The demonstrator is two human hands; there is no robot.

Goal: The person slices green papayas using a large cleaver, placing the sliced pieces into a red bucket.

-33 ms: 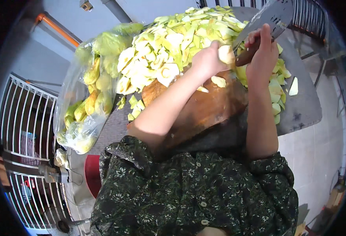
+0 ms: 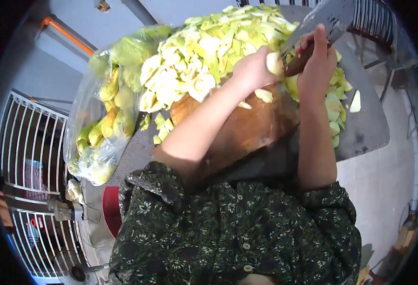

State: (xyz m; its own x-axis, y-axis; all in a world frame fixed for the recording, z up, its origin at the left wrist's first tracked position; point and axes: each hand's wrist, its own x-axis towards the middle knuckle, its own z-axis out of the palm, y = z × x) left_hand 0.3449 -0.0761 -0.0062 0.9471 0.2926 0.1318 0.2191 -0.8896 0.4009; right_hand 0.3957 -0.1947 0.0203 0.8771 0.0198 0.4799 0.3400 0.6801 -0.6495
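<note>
My left hand (image 2: 251, 69) grips a pale cut piece (image 2: 275, 62) of fruit or vegetable. Beside it, my right hand (image 2: 318, 71) is closed on the brown handle (image 2: 296, 64) of a wide metal cleaver (image 2: 330, 19), whose blade angles up to the upper right. Both hands are over a wooden board (image 2: 232, 133) with a few loose pieces. Behind the board is a large heap of pale green slices (image 2: 213, 42), and more pieces (image 2: 334, 114) lie to the right of my right forearm.
A clear plastic bag (image 2: 90, 164) of yellow-green whole produce sits at the left on a dark table (image 2: 365, 130). A red object (image 2: 111, 209), white barred grilles (image 2: 21, 142) and a fan (image 2: 76, 270) are at the left; dark metal railings (image 2: 370, 26) are at the upper right.
Both hands, the piece and the cleaver have shifted very slightly upward. Their grips look the same.
</note>
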